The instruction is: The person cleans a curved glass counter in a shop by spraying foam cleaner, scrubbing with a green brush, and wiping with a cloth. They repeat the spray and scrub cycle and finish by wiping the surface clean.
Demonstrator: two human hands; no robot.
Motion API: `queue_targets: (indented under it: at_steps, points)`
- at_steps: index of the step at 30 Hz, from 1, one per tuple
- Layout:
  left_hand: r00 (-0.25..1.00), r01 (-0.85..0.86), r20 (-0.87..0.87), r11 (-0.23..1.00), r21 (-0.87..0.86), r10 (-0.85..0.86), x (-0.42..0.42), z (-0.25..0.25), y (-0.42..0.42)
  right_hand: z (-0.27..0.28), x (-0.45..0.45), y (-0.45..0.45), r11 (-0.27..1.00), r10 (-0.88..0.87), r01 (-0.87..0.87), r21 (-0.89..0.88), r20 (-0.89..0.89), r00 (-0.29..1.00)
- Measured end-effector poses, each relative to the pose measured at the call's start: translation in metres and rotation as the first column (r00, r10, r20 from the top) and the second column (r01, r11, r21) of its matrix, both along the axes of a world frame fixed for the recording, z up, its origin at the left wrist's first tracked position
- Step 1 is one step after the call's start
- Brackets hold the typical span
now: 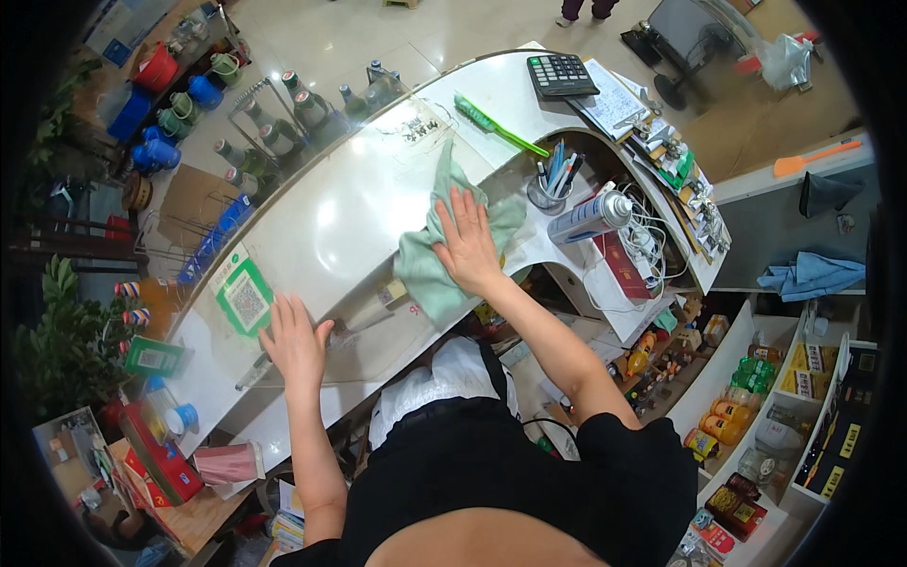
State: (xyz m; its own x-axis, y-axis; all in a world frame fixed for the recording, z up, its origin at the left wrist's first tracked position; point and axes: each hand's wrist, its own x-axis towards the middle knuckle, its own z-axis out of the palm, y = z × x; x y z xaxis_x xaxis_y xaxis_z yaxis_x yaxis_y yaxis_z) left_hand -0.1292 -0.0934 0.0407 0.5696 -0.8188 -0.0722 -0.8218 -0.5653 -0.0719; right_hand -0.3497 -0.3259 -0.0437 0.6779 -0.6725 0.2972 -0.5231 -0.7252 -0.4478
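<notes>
My right hand (468,241) lies flat with its fingers slightly apart on a pale green cloth (418,273), which is spread over the white curved counter (319,220). To the left, my left hand (296,340) rests open near the counter's inner edge, beside a green-framed printed code (244,298). Beyond the cloth lies a green-handled brush (499,127). A mesh cup of pens (551,191) and a spray can (592,216) stand to the right of my right hand.
A black calculator (562,76) and clipboards with papers (616,99) lie at the counter's far right. Green bottles (280,138) stand beyond its outer edge. A red box (161,453) is at the lower left, and shelves of drinks (726,418) are at the right. Far off, a person's legs show.
</notes>
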Motion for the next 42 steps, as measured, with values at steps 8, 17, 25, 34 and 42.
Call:
queue_targets:
  at_steps: [8,17,25,34,42]
  points:
    - [1.000,0.015,0.001,1.000,-0.017,-0.015,0.002,-0.003,0.002,0.000,-0.001,-0.066,0.869,-0.495,0.494,0.039,0.090,0.864]
    - [1.000,0.027,0.011,0.997,-0.074,-0.026,0.002,-0.004,0.002,-0.010,-0.022,-0.115,0.917,-0.396,0.380,0.120,0.167,0.903]
    - [1.000,0.005,-0.022,0.999,-0.050,-0.006,0.006,-0.002,0.004,0.031,-0.022,-0.090,0.935,-0.328,0.341,0.103,-0.124,0.937]
    - [1.000,-0.001,0.015,0.996,-0.090,0.003,0.007,-0.005,0.006,0.019,0.065,-0.063,0.968,-0.032,-0.004,-0.250,-0.140,0.990]
    - [1.000,-0.011,-0.008,0.993,-0.120,0.010,0.007,-0.003,0.004,0.010,0.182,-0.149,0.974,-0.077,0.049,-0.223,-0.122,0.990]
